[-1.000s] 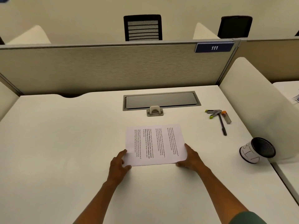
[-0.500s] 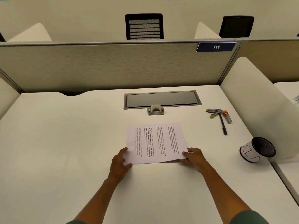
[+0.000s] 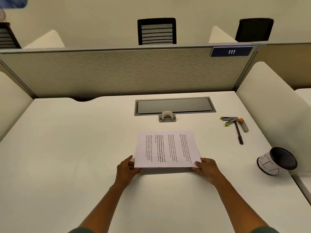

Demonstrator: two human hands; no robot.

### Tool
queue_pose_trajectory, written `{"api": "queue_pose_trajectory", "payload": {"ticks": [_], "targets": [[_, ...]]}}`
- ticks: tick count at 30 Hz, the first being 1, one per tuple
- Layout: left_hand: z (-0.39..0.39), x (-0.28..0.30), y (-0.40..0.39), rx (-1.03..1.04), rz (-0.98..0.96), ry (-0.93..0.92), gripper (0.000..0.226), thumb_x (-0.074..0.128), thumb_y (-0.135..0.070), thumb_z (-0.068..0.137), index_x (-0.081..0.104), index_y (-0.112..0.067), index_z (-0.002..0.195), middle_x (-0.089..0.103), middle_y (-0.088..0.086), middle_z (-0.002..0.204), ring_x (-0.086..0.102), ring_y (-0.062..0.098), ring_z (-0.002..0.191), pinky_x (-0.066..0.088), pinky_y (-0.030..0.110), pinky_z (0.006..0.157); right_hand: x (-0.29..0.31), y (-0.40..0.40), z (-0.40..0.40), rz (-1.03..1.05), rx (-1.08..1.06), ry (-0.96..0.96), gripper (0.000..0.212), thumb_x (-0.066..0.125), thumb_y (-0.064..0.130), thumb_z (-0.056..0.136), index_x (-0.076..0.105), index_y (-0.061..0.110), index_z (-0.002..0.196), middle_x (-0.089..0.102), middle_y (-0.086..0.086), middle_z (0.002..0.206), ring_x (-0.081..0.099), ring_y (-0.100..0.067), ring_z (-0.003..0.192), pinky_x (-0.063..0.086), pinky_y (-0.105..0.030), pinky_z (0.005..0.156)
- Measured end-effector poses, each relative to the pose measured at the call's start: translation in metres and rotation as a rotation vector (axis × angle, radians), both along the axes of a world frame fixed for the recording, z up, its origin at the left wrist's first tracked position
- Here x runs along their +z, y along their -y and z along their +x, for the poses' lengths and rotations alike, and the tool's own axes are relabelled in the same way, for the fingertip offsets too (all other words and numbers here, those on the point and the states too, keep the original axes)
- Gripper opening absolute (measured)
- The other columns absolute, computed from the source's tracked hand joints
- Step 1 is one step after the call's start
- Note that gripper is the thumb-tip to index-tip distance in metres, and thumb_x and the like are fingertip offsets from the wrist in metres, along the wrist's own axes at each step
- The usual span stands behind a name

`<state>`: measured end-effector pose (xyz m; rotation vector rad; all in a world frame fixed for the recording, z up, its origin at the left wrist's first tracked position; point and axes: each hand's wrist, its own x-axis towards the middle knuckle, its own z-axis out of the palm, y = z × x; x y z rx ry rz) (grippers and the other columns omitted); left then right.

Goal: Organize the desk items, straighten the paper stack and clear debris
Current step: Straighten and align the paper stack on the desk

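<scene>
Both hands pinch the paper stack [image 3: 166, 148] at its near corners, left hand [image 3: 127, 169] and right hand [image 3: 206, 169], lifting that edge off the desk [image 3: 67, 148].

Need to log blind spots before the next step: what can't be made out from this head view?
- Paper stack: sheet count hidden by the top page; print too small to read.
- Cup on its side: inside too dark.
- Orange-capped tube: too small to identify.
- Left hand, right hand: fingers under the stack hidden.

White desk [image 3: 67, 148], beige partition [image 3: 117, 73] with plate "111" [image 3: 231, 51], two black chairs [image 3: 156, 31] behind, cream wall [image 3: 101, 17].
</scene>
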<state>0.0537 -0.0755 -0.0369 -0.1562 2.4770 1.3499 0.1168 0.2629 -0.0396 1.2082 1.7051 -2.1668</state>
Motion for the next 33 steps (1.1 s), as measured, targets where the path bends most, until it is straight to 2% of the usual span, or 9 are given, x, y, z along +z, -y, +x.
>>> {"api": "queue_pose_trajectory", "payload": {"ticks": [3, 5, 9, 13, 17, 21, 26, 29, 33], "targets": [[-0.002, 0.0, 0.001, -0.018, 0.031, 0.038, 0.074, 0.089, -0.014, 0.066, 0.055, -0.009, 0.132, 0.071, -0.005, 0.094, 0.069, 0.016, 0.088, 0.051, 0.025, 0.083, 0.0, 0.003, 0.0, 0.069, -0.001, -0.024, 0.023, 0.057, -0.01, 0.09, 0.056, -0.004, 0.112, 0.065, -0.021, 0.117, 0.069, -0.031, 0.089, 0.06, -0.028, 0.057], [-0.003, 0.005, 0.0, -0.055, 0.048, 0.05, 0.069, 0.09, -0.019, 0.065, 0.059, -0.019, 0.126, 0.073, -0.006, 0.095, 0.07, 0.015, 0.087, 0.052, 0.025, 0.079, 0.0, 0.005, 0.0, 0.103, -0.002, -0.041, 0.028, 0.058, -0.009, 0.089, 0.054, -0.002, 0.116, 0.065, -0.018, 0.117, 0.07, -0.029, 0.088, 0.061, -0.032, 0.06], [-0.003, 0.005, 0.0, -0.069, 0.034, 0.041, 0.047, 0.09, -0.02, 0.064, 0.062, -0.03, 0.101, 0.074, -0.004, 0.094, 0.071, 0.019, 0.085, 0.056, 0.03, 0.078, -0.004, 0.007, 0.002, 0.154, -0.01, -0.04, 0.039, 0.06, -0.008, 0.088, 0.052, 0.006, 0.124, 0.06, -0.014, 0.126, 0.068, -0.032, 0.098, 0.061, -0.046, 0.073], [-0.006, 0.002, -0.001, -0.101, -0.031, 0.018, 0.038, 0.09, -0.02, 0.061, 0.07, -0.016, 0.094, 0.075, -0.002, 0.085, 0.069, 0.025, 0.08, 0.056, 0.037, 0.074, -0.004, 0.008, 0.004, 0.163, 0.0, -0.048, 0.049, 0.06, -0.007, 0.089, 0.05, 0.01, 0.133, 0.06, -0.012, 0.129, 0.066, -0.032, 0.104, 0.06, -0.05, 0.075], [-0.008, 0.001, -0.004, -0.124, -0.058, 0.022, 0.034, 0.087, -0.012, 0.06, 0.072, -0.016, 0.091, 0.074, 0.002, 0.078, 0.066, 0.025, 0.074, 0.053, 0.033, 0.069, -0.005, 0.009, 0.003, 0.159, 0.003, -0.038, 0.055, 0.059, -0.005, 0.09, 0.047, 0.012, 0.141, 0.058, -0.011, 0.133, 0.067, -0.029, 0.101, 0.06, -0.048, 0.075], [-0.008, -0.001, -0.005, -0.119, -0.064, 0.023, 0.035, 0.086, -0.01, 0.061, 0.072, -0.019, 0.092, 0.074, -0.002, 0.08, 0.069, 0.025, 0.079, 0.054, 0.035, 0.075, 0.0, 0.01, 0.004, 0.181, 0.034, -0.016, 0.057, 0.058, -0.003, 0.092, 0.042, 0.012, 0.144, 0.056, -0.007, 0.131, 0.067, -0.029, 0.098, 0.06, -0.048, 0.077], [-0.008, -0.002, -0.004, -0.138, -0.077, 0.001, 0.035, 0.085, -0.011, 0.063, 0.07, -0.021, 0.092, 0.074, -0.004, 0.082, 0.068, 0.02, 0.078, 0.052, 0.028, 0.07, 0.006, 0.007, 0.008, 0.16, 0.129, -0.04, 0.054, 0.063, 0.004, 0.091, 0.045, 0.014, 0.14, 0.065, -0.004, 0.116, 0.07, -0.03, 0.078, 0.059, -0.05, 0.077], [-0.01, -0.003, -0.004, -0.151, -0.098, -0.005, 0.035, 0.085, -0.011, 0.063, 0.069, -0.02, 0.093, 0.073, -0.004, 0.081, 0.066, 0.019, 0.076, 0.05, 0.025, 0.067, 0.009, 0.001, 0.013, 0.206, 0.295, -0.079, 0.058, 0.078, 0.006, 0.077, 0.053, 0.018, 0.128, 0.07, -0.004, 0.109, 0.067, -0.025, 0.074, 0.059, -0.053, 0.077], [-0.011, -0.002, -0.007, -0.148, -0.13, -0.013, 0.028, 0.082, -0.008, 0.062, 0.068, -0.012, 0.085, 0.069, 0.002, 0.071, 0.053, 0.016, 0.064, 0.04, 0.02, 0.057, 0.005, -0.003, 0.012, 0.387, 0.432, -0.053, 0.076, 0.084, 0.019, 0.052, 0.056, 0.03, 0.121, 0.071, -0.001, 0.105, 0.068, -0.029, 0.092, 0.061, -0.046, 0.072]]}}
